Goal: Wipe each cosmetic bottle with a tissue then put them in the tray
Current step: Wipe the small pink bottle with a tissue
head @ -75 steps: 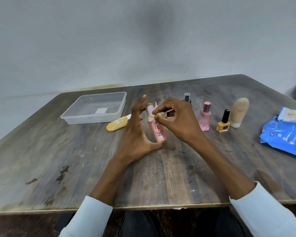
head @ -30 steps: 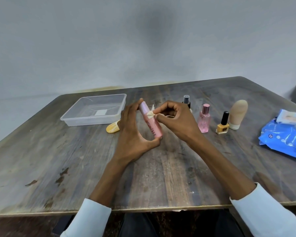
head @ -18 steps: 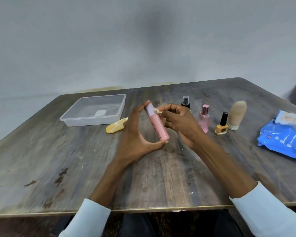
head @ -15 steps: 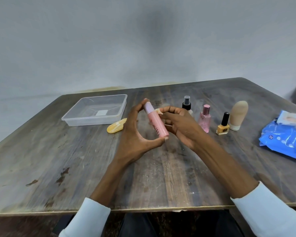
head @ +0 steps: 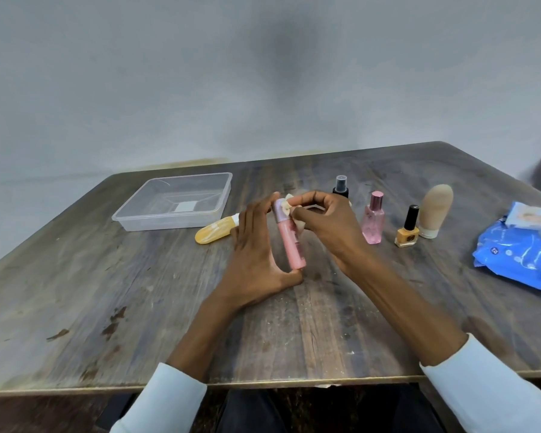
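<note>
The wooden table (head: 113,295) runs wide, its near edge just above the person's white sleeves and its far edge against a grey wall; bare wood lies broad on the left and in front of the hands. A blue wipes pack (head: 522,257) sits at the right edge, partly cut off by the frame. The clear plastic tray (head: 128,217) stands at the far left, holding only a small white label on its floor. The left hand (head: 253,254) grips a pink tube bottle (head: 289,242) between fingertips at the cap and thumb at the base, raised upright mid-table. The right hand (head: 328,226) pinches a small tissue (head: 286,205) against the bottle's cap. To the right stand a beige foundation bottle (head: 434,210), a pink perfume bottle (head: 373,218), a black-capped spray bottle (head: 341,185) and a yellow nail polish (head: 408,228), apart from one another. A yellow tube (head: 214,233) lies just beside the tray.
</note>
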